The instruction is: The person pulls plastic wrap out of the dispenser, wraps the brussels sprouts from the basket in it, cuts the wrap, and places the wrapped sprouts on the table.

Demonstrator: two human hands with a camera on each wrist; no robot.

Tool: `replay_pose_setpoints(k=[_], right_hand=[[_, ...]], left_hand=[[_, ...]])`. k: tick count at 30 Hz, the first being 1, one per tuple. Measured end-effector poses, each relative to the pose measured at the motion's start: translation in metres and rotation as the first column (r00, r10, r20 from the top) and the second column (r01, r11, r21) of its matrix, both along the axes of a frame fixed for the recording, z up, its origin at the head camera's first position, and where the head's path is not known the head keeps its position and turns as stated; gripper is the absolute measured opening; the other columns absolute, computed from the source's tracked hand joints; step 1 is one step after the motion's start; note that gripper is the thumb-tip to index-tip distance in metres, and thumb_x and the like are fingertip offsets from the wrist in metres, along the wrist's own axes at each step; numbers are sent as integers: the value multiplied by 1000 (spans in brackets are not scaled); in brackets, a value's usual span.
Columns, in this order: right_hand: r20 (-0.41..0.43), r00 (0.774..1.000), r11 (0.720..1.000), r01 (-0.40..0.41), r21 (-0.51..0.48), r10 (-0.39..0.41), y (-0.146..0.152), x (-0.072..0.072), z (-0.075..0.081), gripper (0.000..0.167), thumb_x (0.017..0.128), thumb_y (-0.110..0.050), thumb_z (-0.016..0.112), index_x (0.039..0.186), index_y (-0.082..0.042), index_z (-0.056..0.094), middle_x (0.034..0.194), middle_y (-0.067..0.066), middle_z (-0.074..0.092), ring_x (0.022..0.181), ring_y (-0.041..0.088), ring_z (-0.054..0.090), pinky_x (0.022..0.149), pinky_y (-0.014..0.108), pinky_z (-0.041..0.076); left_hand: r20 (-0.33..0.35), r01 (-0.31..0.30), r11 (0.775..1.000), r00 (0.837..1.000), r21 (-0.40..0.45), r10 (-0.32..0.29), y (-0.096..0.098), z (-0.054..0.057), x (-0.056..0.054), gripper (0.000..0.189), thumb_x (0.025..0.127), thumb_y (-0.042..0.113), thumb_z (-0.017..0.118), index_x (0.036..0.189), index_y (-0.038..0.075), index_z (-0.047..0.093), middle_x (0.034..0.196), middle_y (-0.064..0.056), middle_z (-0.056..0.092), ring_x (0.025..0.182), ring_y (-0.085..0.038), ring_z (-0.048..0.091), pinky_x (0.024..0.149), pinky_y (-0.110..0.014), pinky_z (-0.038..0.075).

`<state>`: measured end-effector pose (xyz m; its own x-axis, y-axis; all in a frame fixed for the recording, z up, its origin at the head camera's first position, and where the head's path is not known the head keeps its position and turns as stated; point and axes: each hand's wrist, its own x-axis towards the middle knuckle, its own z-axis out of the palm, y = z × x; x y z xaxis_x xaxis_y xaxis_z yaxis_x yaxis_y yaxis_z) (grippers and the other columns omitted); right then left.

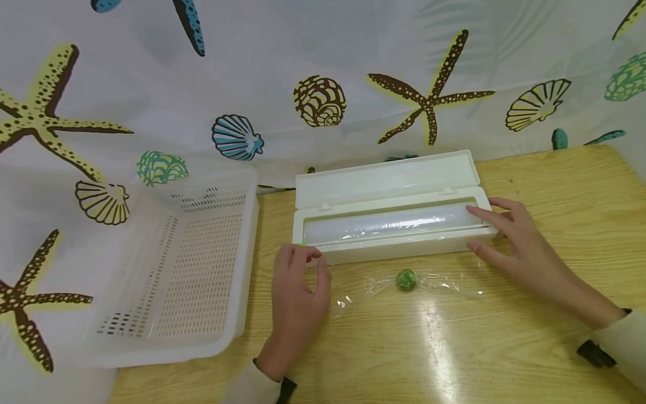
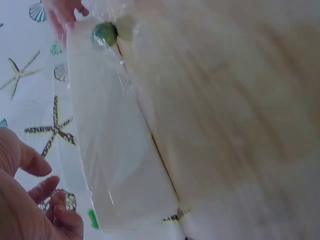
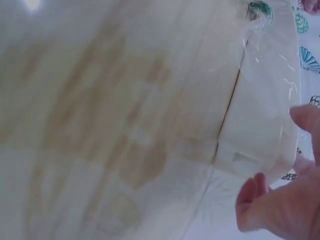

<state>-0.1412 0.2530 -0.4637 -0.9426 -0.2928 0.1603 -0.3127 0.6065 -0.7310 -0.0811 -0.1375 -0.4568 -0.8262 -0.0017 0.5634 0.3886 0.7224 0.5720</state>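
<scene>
A white cling film box [image 1: 398, 251] stands with its lid [image 1: 386, 178] raised, and a roll of cling film [image 1: 388, 221] lies inside it. In front of the box is a small round green item [image 1: 406, 279], wrapped in clear film that trails out on both sides. My left hand [image 1: 301, 294] is at the box's left front corner beside a green tab [image 2: 93, 219], its fingers loosely bent and nothing visible between them. My right hand [image 1: 520, 255] is at the right end, index fingertip over the roll's end and thumb by the front wall, fingers spread.
A white perforated plastic basket [image 1: 241, 269] stands on the left of the wooden table [image 1: 383, 359]. Behind the table hangs a white curtain [image 1: 282, 50] printed with shells and starfish, close to the raised lid.
</scene>
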Motion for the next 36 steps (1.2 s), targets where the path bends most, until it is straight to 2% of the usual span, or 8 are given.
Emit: replay_pose_setpoints(k=[4, 8, 12, 15, 22, 26, 31, 36], right_hand=[[-108, 991, 996, 71, -52, -76, -7, 12, 5, 59, 102, -15, 79, 157, -8, 59, 161, 20, 38, 126, 37, 48, 94, 46, 44], [-171, 978, 985, 94, -146, -119, -17, 27, 8, 45, 100, -4, 78, 143, -8, 70, 135, 10, 59, 93, 19, 57, 74, 23, 45], [-33, 999, 966, 31, -255, -41, -30, 42, 6, 30, 104, -3, 74, 132, -11, 76, 96, 6, 70, 64, 13, 56, 52, 24, 46], [138, 990, 954, 6, -300, 37, -41, 49, 3, 24, 107, -12, 73, 131, -12, 75, 87, 9, 72, 59, 19, 61, 48, 29, 46], [328, 934, 948, -31, -316, 140, -64, 52, -2, 42, 107, -22, 76, 145, -9, 65, 125, 15, 72, 73, 24, 75, 62, 33, 57], [332, 927, 939, -56, -340, 176, -73, 54, -5, 49, 105, -22, 78, 149, -8, 62, 125, 17, 72, 79, 25, 77, 68, 36, 61], [282, 936, 928, -101, -358, 211, -80, 54, -7, 45, 103, -17, 80, 145, -8, 66, 135, 17, 68, 84, 23, 78, 66, 35, 62], [282, 940, 943, -100, -316, 194, -85, 51, -8, 44, 101, -16, 82, 143, -9, 68, 136, 15, 69, 77, 22, 76, 61, 32, 60]], left_hand=[[64, 141, 989, 988, -38, -139, 12, -2, 6, 8, 98, 0, 72, 104, 5, 69, 99, -8, 65, 72, -17, 52, 62, -31, 48], [213, 254, 967, 945, -4, -247, 25, -3, 9, 10, 98, 4, 77, 108, 5, 75, 103, -4, 72, 58, -3, 39, 52, -25, 41], [314, 315, 945, 892, 82, -325, 38, -6, 8, 20, 98, 6, 81, 118, 3, 79, 102, -5, 75, 53, 0, 39, 49, -25, 40], [354, 324, 935, 865, 142, -354, 47, -7, 6, 27, 98, 5, 82, 125, 4, 79, 91, -2, 71, 52, 0, 40, 50, -24, 40], [466, 289, 906, 785, 309, -409, 57, -8, 2, 36, 98, -1, 80, 133, 4, 76, 52, 7, 44, 41, 2, 34, 42, -21, 32], [501, 295, 876, 731, 380, -464, 62, -9, 0, 40, 99, -3, 79, 137, 5, 73, 59, 0, 60, 40, -1, 47, 41, -20, 38], [503, 310, 863, 713, 399, -488, 67, -12, -2, 40, 98, -4, 79, 136, 7, 74, 84, -9, 75, 42, -7, 55, 40, -19, 38], [534, 285, 863, 692, 418, -487, 69, -15, -7, 39, 99, 2, 81, 135, 15, 77, 61, -8, 66, 39, -7, 49, 39, -20, 33]])
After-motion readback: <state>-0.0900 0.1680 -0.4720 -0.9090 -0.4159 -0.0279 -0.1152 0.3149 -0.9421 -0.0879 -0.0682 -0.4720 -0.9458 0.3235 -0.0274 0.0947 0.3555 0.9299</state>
